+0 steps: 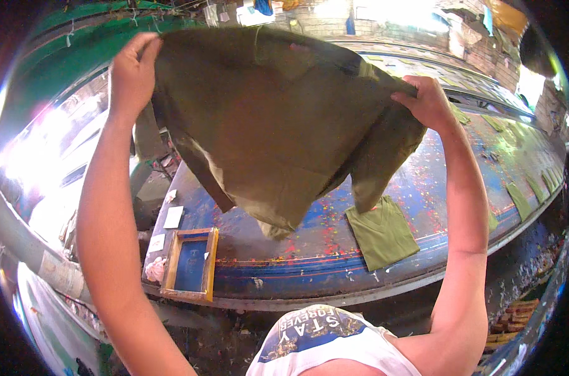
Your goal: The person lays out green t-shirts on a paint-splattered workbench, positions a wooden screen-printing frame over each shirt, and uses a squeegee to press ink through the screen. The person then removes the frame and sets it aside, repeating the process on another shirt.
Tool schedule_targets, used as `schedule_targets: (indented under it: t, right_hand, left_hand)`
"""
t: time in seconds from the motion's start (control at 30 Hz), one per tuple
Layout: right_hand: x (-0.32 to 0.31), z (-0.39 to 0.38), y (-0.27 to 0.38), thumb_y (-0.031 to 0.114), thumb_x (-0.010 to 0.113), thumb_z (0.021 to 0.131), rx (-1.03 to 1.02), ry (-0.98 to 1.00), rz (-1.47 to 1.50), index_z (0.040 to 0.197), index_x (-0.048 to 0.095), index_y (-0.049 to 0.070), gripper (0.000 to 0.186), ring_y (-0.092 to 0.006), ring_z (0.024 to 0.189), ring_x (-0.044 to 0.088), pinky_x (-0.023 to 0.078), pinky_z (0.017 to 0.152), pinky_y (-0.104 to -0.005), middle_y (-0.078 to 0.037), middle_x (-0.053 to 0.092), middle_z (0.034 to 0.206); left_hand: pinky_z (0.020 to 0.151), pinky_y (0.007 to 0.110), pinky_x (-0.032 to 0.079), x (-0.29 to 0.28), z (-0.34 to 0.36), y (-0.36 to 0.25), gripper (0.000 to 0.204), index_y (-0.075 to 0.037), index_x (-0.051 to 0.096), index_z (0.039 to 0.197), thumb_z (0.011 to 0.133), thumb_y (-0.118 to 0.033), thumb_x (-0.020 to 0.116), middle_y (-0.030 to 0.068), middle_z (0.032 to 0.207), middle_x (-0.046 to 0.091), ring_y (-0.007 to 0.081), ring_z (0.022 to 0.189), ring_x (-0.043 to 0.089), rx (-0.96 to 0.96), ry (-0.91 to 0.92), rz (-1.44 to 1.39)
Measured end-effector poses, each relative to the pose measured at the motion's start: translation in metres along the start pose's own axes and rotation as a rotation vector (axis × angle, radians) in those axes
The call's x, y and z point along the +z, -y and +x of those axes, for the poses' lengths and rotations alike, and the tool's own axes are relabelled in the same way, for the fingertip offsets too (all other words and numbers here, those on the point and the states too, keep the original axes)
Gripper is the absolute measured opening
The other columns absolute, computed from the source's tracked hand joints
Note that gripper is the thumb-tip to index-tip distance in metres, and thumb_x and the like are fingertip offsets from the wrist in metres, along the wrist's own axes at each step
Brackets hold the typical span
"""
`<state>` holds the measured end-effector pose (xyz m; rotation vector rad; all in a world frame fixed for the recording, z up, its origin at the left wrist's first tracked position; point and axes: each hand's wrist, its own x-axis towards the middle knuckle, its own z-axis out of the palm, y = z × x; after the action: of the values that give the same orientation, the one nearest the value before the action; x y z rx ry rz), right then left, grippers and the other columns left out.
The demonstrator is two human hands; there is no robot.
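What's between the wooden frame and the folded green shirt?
In the head view, paint-spattered tabletop lies between the wooden frame and folded green shirt. The olive garment in the left hand and right hand hangs higher in the picture.

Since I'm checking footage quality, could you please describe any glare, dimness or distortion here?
Head view: white glare washes out part of the left background; the dark green garment looks dim against brighter surroundings; the fisheye curves the table; corners fall to black.
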<state>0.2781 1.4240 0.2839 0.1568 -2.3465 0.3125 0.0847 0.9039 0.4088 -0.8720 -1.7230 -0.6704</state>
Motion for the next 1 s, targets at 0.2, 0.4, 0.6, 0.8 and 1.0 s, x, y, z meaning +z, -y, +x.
schedule_targets:
  t: [0.2, 0.4, 0.6, 0.8, 1.0]
  right_hand:
    - [0.063, 0.019, -0.014, 0.02, 0.064, 0.1, 0.119, -0.059, -0.311, 0.111, 0.079, 0.017, 0.019, -0.0442, 0.097, 0.078, 0.062, 0.083, -0.0578, -0.019, 0.079, 0.1]
    - [0.008, 0.088, -0.027, 0.025, 0.062, 0.106, -0.009, -0.574, -0.426, 0.118, 0.077, 0.013, 0.024, -0.0417, 0.081, 0.079, 0.063, 0.071, -0.0534, -0.015, 0.081, 0.094]
    - [-0.086, 0.026, -0.049, 0.041, 0.061, 0.112, -0.116, -0.46, -0.107, 0.123, 0.075, 0.004, 0.041, -0.0228, 0.098, 0.075, 0.058, 0.09, -0.0373, -0.012, 0.078, 0.106]
    - [-0.121, -0.171, -0.002, 0.043, 0.059, 0.107, 0.235, 0.074, 0.113, 0.107, 0.077, 0.003, 0.045, -0.0179, 0.103, 0.071, 0.054, 0.095, -0.0349, -0.008, 0.077, 0.105]
    - [-0.095, -0.259, 0.03, -0.003, 0.068, 0.086, 0.511, 0.365, 0.21, 0.096, 0.08, 0.002, 0.016, -0.016, 0.084, 0.073, 0.055, 0.077, -0.0308, -0.008, 0.078, 0.089]
  left_hand:
    - [0.099, 0.042, 0.057, 0.023, -0.051, 0.038, 0.029, -0.004, 0.079, 0.126, 0.11, -0.027, 0.069, 0.023, 0.117, 0.081, 0.0382, 0.111, 0.077, -0.235, 0.221, 0.154]
    - [0.099, 0.042, 0.057, 0.008, -0.014, 0.045, 0.029, -0.008, 0.077, 0.132, 0.113, -0.026, 0.065, 0.0192, 0.125, 0.079, 0.0367, 0.115, 0.076, -0.01, -0.252, 0.292]
    - [0.103, 0.039, 0.056, -0.063, -0.045, 0.006, 0.027, -0.01, 0.079, 0.13, 0.114, -0.026, 0.064, 0.0129, 0.123, 0.081, 0.0303, 0.118, 0.076, 0.072, -0.288, 0.289]
    - [0.088, 0.044, 0.062, -0.134, -0.231, -0.078, 0.027, -0.008, 0.08, 0.1, 0.11, -0.032, 0.07, 0.0096, 0.096, 0.082, 0.0277, 0.089, 0.079, 0.198, 0.186, 0.171]
    - [0.07, 0.039, 0.055, -0.115, -0.31, -0.113, 0.031, -0.011, 0.081, 0.09, 0.091, -0.042, 0.086, 0.0026, 0.08, 0.078, 0.0256, 0.072, 0.075, -0.231, 0.521, -0.361]
